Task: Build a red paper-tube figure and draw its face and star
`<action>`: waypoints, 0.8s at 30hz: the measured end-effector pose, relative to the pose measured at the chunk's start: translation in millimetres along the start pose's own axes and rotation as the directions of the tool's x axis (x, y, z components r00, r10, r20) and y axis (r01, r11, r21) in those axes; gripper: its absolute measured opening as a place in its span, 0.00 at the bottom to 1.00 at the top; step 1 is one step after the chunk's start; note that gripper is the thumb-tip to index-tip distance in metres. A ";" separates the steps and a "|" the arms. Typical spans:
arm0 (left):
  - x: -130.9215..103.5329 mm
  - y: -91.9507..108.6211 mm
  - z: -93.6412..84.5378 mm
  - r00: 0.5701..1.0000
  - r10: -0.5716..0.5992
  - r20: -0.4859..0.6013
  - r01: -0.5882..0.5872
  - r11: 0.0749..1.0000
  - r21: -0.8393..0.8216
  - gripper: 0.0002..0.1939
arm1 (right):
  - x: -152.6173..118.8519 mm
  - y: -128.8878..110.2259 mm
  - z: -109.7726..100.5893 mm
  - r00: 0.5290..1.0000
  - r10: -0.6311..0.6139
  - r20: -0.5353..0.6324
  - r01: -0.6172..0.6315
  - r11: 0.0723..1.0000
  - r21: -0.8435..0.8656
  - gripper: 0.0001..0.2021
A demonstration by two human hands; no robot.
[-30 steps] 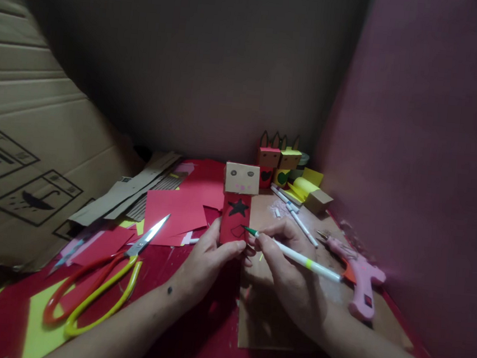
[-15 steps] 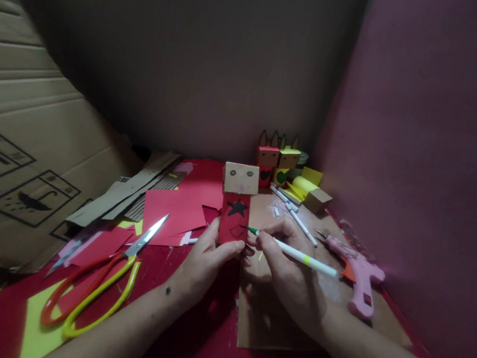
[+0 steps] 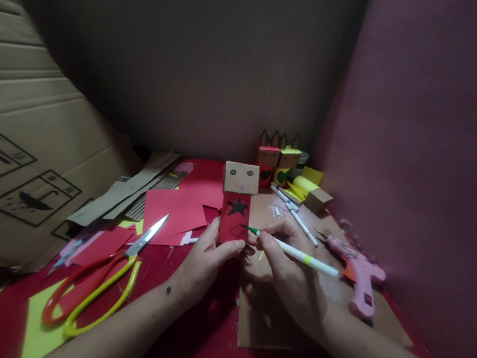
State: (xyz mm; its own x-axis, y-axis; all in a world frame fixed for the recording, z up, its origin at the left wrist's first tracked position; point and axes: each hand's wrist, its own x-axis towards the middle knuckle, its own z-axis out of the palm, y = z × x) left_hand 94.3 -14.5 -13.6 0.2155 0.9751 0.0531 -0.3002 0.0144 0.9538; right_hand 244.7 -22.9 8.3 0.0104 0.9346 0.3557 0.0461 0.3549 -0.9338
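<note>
A small cardboard figure (image 3: 236,201) stands upright in the middle, with a pale box head and a red body. Its head bears drawn eyes and pink marks; a filled dark star and the outline of another shape are on the body. Around the lower body, my left hand (image 3: 210,253) is closed, thumb across the front. My right hand (image 3: 280,256) pinches a white marker (image 3: 301,256) with a green tip end and a yellow band. The marker's tip is at the right edge of the outline; contact I cannot tell for sure.
Left lie large scissors (image 3: 97,283) on red and yellow paper, near cardboard strips (image 3: 136,191). A printed cardboard box (image 3: 25,153) rises at far left. Behind stand two eared figures (image 3: 278,160). Right are more markers (image 3: 301,223), a yellow-wrapped piece (image 3: 305,190) and a pink glue gun (image 3: 361,281).
Almost nothing differs. Both hands, the figure and the marker keep nearly the same positions, and the drawn outline looks the same.
</note>
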 end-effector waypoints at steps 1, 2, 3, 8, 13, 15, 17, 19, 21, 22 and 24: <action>0.1 0.0 0.4 1.000 0.004 -0.001 -0.004 1.000 -0.002 0.12 | -0.2 -0.5 0.0 1.000 -0.002 -0.003 0.001 1.000 -0.006 0.06; 0.2 0.1 0.8 1.000 0.006 -0.002 -0.006 1.000 -0.001 0.13 | -0.4 -1.0 0.0 1.000 -0.003 -0.006 0.003 1.000 -0.009 0.05; 0.3 0.2 1.1 1.000 0.004 -0.002 -0.004 1.000 -0.001 0.13 | -0.6 -1.7 0.1 1.000 -0.005 -0.004 0.005 1.000 -0.009 0.05; 0.0 0.8 1.8 0.999 -0.030 -0.010 0.030 0.999 -0.025 0.14 | -0.7 -4.2 0.8 1.000 0.015 -0.004 -0.015 1.000 0.022 0.06; 0.1 -0.2 0.3 0.999 -0.030 -0.011 0.030 1.000 -0.008 0.13 | -1.9 -2.5 -1.2 0.999 0.024 0.035 -0.024 1.000 0.010 0.05; 0.4 -0.5 -0.4 1.000 -0.024 -0.012 0.024 1.000 -0.007 0.13 | -2.2 -1.8 -1.7 0.999 0.012 0.042 -0.013 1.000 0.020 0.05; 0.5 -0.4 -1.0 1.000 -0.021 -0.012 0.021 1.000 -0.011 0.13 | -2.0 -1.9 -1.5 0.999 0.008 0.035 -0.009 0.999 0.036 0.05; 0.5 -0.2 -1.4 1.000 -0.020 -0.007 0.019 1.000 -0.010 0.13 | -1.4 -2.3 -1.0 1.000 0.004 0.019 -0.005 0.999 0.034 0.05; 0.4 -0.4 -1.6 1.000 -0.014 -0.004 0.014 1.000 -0.011 0.13 | -0.5 -2.5 -0.4 1.000 0.003 0.001 -0.003 1.000 0.020 0.06; 0.3 -0.5 -1.7 1.000 -0.011 -0.004 0.011 1.000 -0.013 0.13 | -0.1 -2.3 -0.2 1.000 0.005 -0.005 -0.005 1.000 0.016 0.06; 0.2 -0.7 -1.4 1.000 -0.008 -0.002 0.008 1.000 -0.015 0.13 | 0.3 -1.8 -0.1 1.000 0.004 -0.009 -0.004 1.000 0.018 0.06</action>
State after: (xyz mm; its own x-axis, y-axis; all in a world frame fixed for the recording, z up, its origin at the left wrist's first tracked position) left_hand 93.3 -13.9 -14.6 0.2159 0.9754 0.0444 -0.3119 0.0258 0.9498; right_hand 244.7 -23.2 10.1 0.0199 0.9359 0.3518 0.0280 0.3512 -0.9359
